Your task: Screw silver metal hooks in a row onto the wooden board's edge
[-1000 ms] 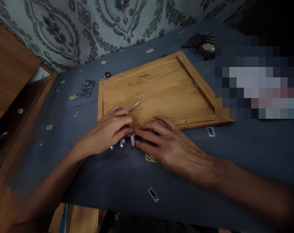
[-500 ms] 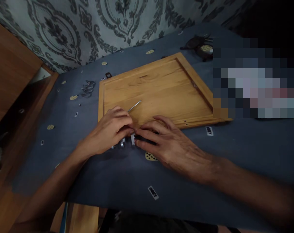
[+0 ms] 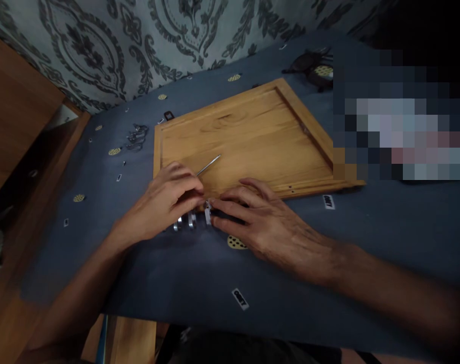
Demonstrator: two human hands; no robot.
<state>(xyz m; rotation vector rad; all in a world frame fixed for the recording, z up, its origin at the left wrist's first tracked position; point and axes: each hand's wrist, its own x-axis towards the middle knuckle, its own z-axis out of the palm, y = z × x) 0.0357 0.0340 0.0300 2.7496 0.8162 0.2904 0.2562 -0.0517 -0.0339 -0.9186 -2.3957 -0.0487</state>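
A wooden board with a raised frame (image 3: 248,136) lies flat on the cloth-covered table. Along its near edge stick out several shiny metal hooks (image 3: 192,220). My right hand (image 3: 275,232) has its index finger and thumb at the rightmost metal hook (image 3: 208,215), steadying it against the edge. Just left of that hook is my left hand (image 3: 173,194), fingers curled and thumb tip close to the hook's top. From behind its fingers a screwdriver (image 3: 210,165) points up and right across the board; its handle is hidden. Whether a screw is between the left fingertips cannot be seen.
Loose metal hooks (image 3: 136,137) lie in a small pile left of the board, with a tiny screw (image 3: 124,163) nearby. A dark brown object (image 3: 309,68) sits at the back right. Patterned wallpaper (image 3: 192,30) rises behind, and wooden furniture (image 3: 25,106) stands left.
My left hand has drawn back slightly left, uncovering the top of the rightmost hook and more of the leftmost one. The right hand stays on its hook.
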